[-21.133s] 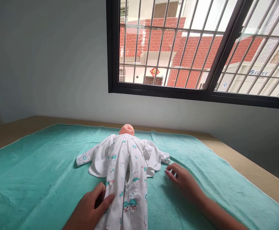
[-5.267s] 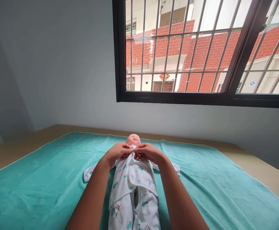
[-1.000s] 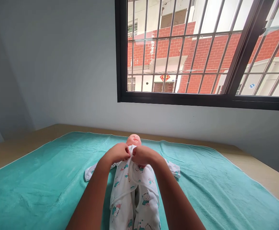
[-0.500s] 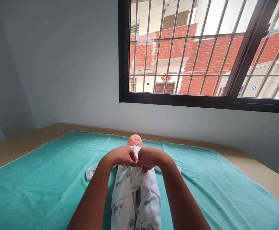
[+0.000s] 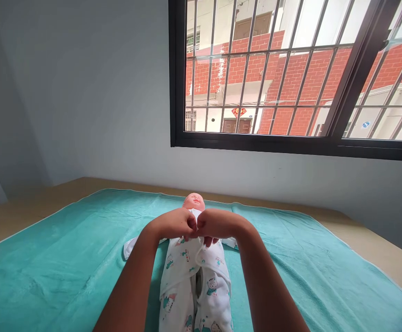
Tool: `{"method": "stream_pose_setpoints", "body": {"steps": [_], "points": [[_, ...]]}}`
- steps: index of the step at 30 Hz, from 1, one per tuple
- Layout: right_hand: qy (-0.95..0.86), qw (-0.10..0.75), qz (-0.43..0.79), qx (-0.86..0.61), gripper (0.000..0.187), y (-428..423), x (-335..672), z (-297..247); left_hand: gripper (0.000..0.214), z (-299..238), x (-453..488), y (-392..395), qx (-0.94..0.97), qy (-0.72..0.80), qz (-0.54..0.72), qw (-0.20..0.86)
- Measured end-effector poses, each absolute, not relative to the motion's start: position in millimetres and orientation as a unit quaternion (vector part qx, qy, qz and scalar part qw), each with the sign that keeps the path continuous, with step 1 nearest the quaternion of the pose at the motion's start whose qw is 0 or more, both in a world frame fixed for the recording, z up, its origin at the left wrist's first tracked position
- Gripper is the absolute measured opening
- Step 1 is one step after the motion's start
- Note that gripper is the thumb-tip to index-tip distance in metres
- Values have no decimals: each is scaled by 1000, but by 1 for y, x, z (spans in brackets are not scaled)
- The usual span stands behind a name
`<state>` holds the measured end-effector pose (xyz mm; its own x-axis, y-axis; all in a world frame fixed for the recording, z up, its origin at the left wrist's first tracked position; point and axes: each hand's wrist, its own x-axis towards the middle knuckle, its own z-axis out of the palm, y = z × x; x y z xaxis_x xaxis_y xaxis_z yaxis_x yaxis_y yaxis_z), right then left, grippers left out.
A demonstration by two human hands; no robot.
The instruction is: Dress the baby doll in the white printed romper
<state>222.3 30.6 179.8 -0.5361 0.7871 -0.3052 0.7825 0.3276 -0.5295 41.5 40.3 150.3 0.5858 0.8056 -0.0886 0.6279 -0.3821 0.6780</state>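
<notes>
A baby doll [image 5: 194, 202] lies on its back, its head toward the wall. It wears a white baby top [image 5: 183, 258] and white trousers [image 5: 212, 295] with small printed animals. My left hand [image 5: 180, 223] and my right hand [image 5: 212, 224] meet over the doll's chest, fingers bent and pinched at the front of the top. What exactly sits between the fingertips is hidden, though the top's cloth runs right up to them. One sleeve [image 5: 130, 248] stretches out on the left, and the other is partly behind my right wrist.
A turquoise blanket [image 5: 66, 258] is spread under the doll over a wooden table [image 5: 328, 217]. Behind stands a grey wall [image 5: 118, 115] with a black-framed barred window [image 5: 256, 142] on the right.
Both hands have shifted slightly, and the right one has moved a little up and closer against the left. The doll stays in place.
</notes>
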Motion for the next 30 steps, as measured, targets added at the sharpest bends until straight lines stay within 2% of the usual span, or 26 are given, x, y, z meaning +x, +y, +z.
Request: {"method": "stream_pose_setpoints", "body": {"steps": [4, 10, 15, 18, 22, 30], "points": [[-825, 41, 316, -467, 32, 29, 228, 186, 18, 158, 41, 37, 788, 431, 147, 415], [-797, 79, 435, -412, 20, 47, 240, 173, 10, 148, 40, 38, 722, 417, 202, 514], [-717, 151, 533, -423, 14, 62, 238, 129, 22, 104, 36, 33, 602, 376, 291, 642], [-654, 266, 581, -404, 14, 53, 233, 101, 33, 83, 37, 27, 562, 371, 350, 651], [-587, 391, 574, -417, 18, 29, 226, 81, 45, 70, 45, 21, 549, 374, 414, 623], [-581, 383, 597, -400, 18, 22, 227, 72, 39, 64, 45, 22, 552, 368, 430, 612]]}}
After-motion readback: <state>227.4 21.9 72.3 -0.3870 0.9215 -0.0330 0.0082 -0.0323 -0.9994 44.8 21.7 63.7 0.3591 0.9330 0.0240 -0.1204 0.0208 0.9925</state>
